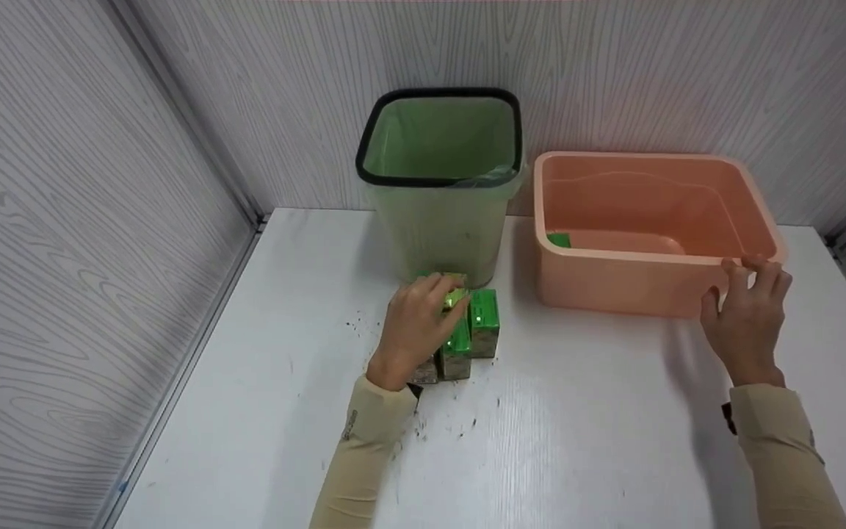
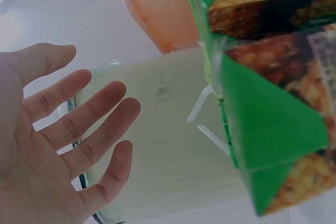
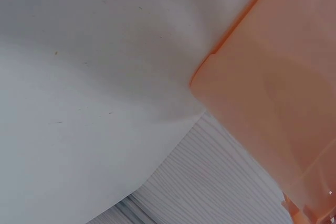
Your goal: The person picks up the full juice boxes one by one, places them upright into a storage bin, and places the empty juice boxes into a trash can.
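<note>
The left hand [image 1: 417, 323] hangs over a tight cluster of green-topped cartons [image 1: 483, 312] on the white table [image 1: 577, 426], its fingers relaxed and slightly spread; the left wrist view shows a gap between fingertips and cartons, so it holds nothing. That hand covers part of the cluster, and how many cartons stand beneath it is hard to say. Directly behind the cartons rises a pale green bin [image 1: 441, 235] with a black rim [image 1: 438, 182], blocking the way straight back; clear plastic [image 1: 495, 176] bunches at its front right corner. Just to the bin's right sits a pink tub [image 1: 614, 283], its front wall partly hiding a small green item [image 1: 559, 240] in the near left corner inside. The right hand [image 1: 746, 319] grips the tub's near right rim, fingers hooked over the edge and thumb low against the outside. Dark specks [image 1: 474, 422] dot the table before and left of the cartons, and wood-grain walls [image 1: 63, 220] close in behind and on the left.
</note>
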Demonstrator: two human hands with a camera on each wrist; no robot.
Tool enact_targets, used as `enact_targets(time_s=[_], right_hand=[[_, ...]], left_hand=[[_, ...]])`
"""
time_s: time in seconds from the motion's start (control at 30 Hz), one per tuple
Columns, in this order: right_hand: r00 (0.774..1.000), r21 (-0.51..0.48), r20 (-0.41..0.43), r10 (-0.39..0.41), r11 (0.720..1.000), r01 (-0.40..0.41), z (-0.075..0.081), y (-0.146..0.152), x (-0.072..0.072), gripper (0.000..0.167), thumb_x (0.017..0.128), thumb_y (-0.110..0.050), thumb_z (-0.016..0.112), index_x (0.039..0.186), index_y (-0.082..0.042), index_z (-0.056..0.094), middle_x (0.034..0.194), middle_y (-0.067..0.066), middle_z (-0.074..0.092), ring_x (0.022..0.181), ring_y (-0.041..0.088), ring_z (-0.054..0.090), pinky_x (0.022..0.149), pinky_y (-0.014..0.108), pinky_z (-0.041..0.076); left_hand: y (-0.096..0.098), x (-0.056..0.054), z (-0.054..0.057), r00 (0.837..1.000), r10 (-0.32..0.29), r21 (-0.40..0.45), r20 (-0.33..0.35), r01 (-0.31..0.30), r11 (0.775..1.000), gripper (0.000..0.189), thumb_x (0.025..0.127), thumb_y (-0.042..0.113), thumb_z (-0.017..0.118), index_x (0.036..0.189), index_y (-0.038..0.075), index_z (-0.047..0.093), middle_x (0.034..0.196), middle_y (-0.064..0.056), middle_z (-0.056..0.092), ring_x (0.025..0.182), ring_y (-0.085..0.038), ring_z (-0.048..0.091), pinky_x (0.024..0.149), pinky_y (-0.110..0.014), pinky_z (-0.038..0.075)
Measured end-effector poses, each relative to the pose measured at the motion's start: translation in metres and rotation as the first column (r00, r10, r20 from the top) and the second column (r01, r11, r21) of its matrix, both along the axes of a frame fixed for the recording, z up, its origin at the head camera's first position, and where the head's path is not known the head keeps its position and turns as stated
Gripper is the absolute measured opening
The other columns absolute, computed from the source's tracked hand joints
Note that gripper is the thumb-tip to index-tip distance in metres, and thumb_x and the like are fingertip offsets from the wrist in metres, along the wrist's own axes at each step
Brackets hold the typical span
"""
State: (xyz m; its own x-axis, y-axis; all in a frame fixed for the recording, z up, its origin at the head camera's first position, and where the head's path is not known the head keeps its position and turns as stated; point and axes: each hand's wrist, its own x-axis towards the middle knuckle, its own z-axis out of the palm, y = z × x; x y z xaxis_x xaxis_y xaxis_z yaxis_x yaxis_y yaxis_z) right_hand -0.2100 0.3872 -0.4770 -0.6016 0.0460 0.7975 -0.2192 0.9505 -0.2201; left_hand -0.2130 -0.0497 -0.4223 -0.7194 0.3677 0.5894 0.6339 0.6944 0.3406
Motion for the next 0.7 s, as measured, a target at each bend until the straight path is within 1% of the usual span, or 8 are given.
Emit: enact_targets(time_s=[0.1, 0.23, 0.33, 0.5, 0.7], right_hand=[[1.000, -0.003, -0.002, -0.002, 1.000, 0.002, 0.001, 0.000, 0.000, 0.030, 0.091, 0.005, 0.058, 0.120, 0.013, 0.056, 0.123, 0.034, 0.047, 0.108, 0.052, 0.042, 0.066, 0.067, 0.046], [1.000, 0.025, -0.016, 0.001, 1.000, -0.001, 0.001, 0.000, 0.000, 0.029, 0.091, 0.005, 0.057, 0.120, 0.013, 0.056, 0.122, 0.035, 0.047, 0.105, 0.053, 0.042, 0.060, 0.064, 0.044], [0.999, 0.047, -0.033, 0.002, 0.999, -0.001, 0.000, 0.001, 0.000, 0.028, 0.092, 0.005, 0.056, 0.118, 0.013, 0.056, 0.121, 0.036, 0.047, 0.102, 0.054, 0.042, 0.056, 0.063, 0.043], [0.999, 0.047, -0.034, -0.003, 0.999, 0.004, -0.001, 0.001, 0.000, 0.028, 0.092, 0.005, 0.056, 0.119, 0.013, 0.057, 0.120, 0.036, 0.047, 0.102, 0.054, 0.043, 0.058, 0.065, 0.044], [0.999, 0.035, -0.036, -0.003, 0.999, 0.004, -0.001, 0.000, -0.001, 0.029, 0.092, 0.004, 0.056, 0.119, 0.013, 0.057, 0.120, 0.036, 0.048, 0.103, 0.054, 0.043, 0.059, 0.065, 0.043]], left_hand=[[-0.004, 0.003, -0.005, 1.000, 0.004, 0.009, 0.018, -0.004, 1.000, 0.018, 0.093, 0.016, 0.076, 0.105, 0.004, 0.073, 0.099, -0.010, 0.073, 0.083, -0.023, 0.068, 0.073, -0.042, 0.055], [-0.010, 0.005, -0.009, 0.999, 0.024, 0.013, 0.033, -0.025, 1.000, 0.019, 0.092, 0.016, 0.077, 0.106, 0.004, 0.073, 0.100, -0.009, 0.073, 0.080, -0.023, 0.067, 0.071, -0.042, 0.054], [-0.014, 0.006, -0.013, 0.998, 0.032, 0.004, 0.046, -0.032, 0.999, 0.020, 0.093, 0.017, 0.076, 0.108, 0.004, 0.073, 0.103, -0.009, 0.072, 0.083, -0.024, 0.067, 0.071, -0.042, 0.053], [-0.021, 0.009, -0.020, 0.996, 0.006, -0.001, 0.093, -0.006, 1.000, 0.022, 0.094, 0.018, 0.075, 0.111, 0.004, 0.072, 0.107, -0.009, 0.071, 0.090, -0.026, 0.067, 0.077, -0.044, 0.054], [-0.029, 0.011, -0.030, 0.993, -0.027, -0.004, 0.116, 0.028, 1.000, 0.020, 0.095, 0.018, 0.074, 0.111, 0.005, 0.072, 0.106, -0.008, 0.069, 0.089, -0.025, 0.065, 0.077, -0.043, 0.054]])
